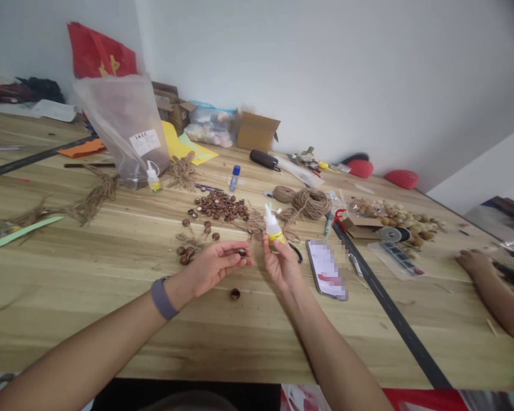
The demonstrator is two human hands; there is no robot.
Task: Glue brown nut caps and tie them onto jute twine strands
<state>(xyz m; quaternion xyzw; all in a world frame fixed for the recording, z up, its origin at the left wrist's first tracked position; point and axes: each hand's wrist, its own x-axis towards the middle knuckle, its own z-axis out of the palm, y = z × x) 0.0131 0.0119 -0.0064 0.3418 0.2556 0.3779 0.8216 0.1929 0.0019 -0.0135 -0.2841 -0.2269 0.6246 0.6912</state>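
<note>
My left hand (pixel 216 262) pinches a small brown nut shell (pixel 242 252) between its fingertips, above the wooden table (pixel 111 285). A grey band circles that wrist. My right hand (pixel 280 260) grips a small white glue bottle (pixel 273 225) with a yellow label, nozzle up, close to the shell. One loose brown shell (pixel 235 294) lies on the table just below both hands. A pile of similar shells (pixel 220 206) sits behind the hands, with a few more shells on twine (pixel 191 245) to the left.
A phone (pixel 326 268) lies right of my hands beside a long black strip (pixel 385 297). Balls of twine (pixel 310 201), a plastic bag (pixel 126 128), a second glue bottle (pixel 153 177), a cardboard box (pixel 257 131) and a heap of nuts (pixel 394 214) stand behind. Another person's hand (pixel 475 262) rests at the right.
</note>
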